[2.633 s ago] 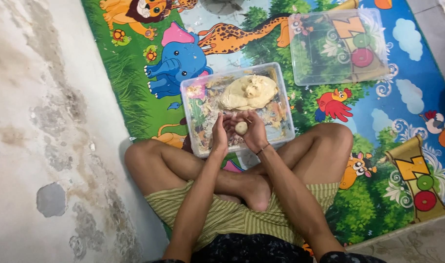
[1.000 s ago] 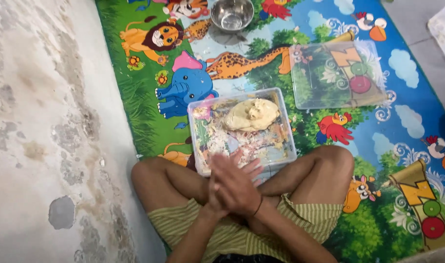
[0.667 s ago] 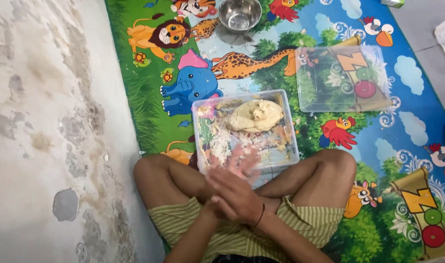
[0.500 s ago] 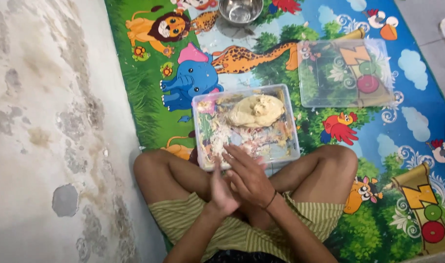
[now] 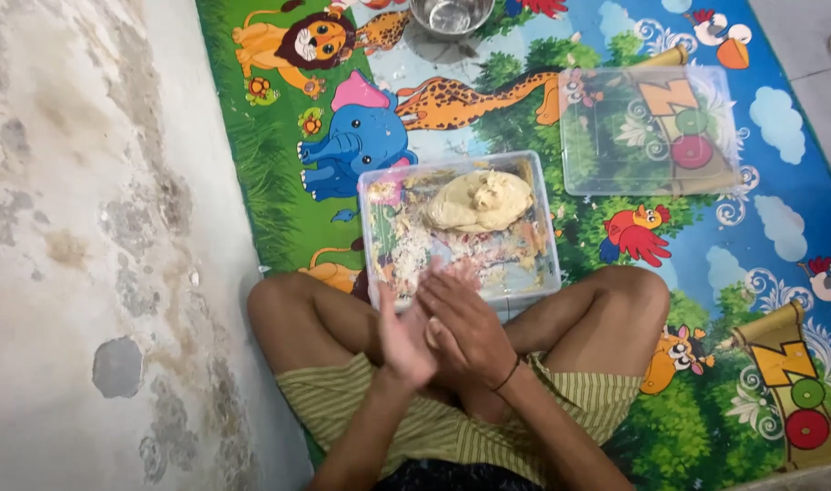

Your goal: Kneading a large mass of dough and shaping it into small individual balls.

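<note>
Dough ball: hidden, presumably pressed between the palms; cannot be confirmed now, though 2.6 s ago it was seen pinched at the fingertips over the clear rectangular plastic tub (image 5: 545, 238). Since then left hand (image 5: 405, 338) and right hand (image 5: 465, 323) have been brought flat together above the lap, fingers extended — rolling judged in progress. Large pale dough lump (image 5: 479, 200) is left in the tub's far half, floury residue beside it. Clear lid (image 5: 650, 132) and steel bowl (image 5: 450, 14) lie apart on the colourful animal-print mat (image 5: 279, 191).
</note>
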